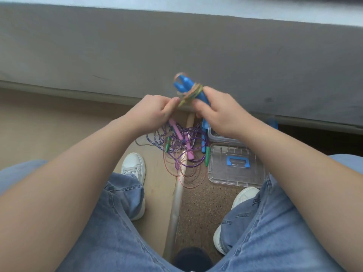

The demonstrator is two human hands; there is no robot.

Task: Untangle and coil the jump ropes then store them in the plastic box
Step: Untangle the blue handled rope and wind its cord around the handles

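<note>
Right hand is gripping a pair of blue handles, fingers curled round them, holding them up in front of a grey upholstered edge. Left hand is pinching the multicoloured cord that is lying wound round those handles, thumb and fingertips closing on the strand just beside the right hand.

Below the hands, the other jump ropes are lying in a tangle on the floor: purple and white twisted cord, thin reddish cord, pink handles, green handles and another blue one. Just right of the tangle, the clear plastic box is sitting partly hidden under the right wrist, and its clear lid with a blue handle is lying flat on the floor in front of it.

The floor is showing beige on the left and speckled brown on the right, with a pale strip running between them. White sneakers and blue jeans are framing the bottom of the view.
</note>
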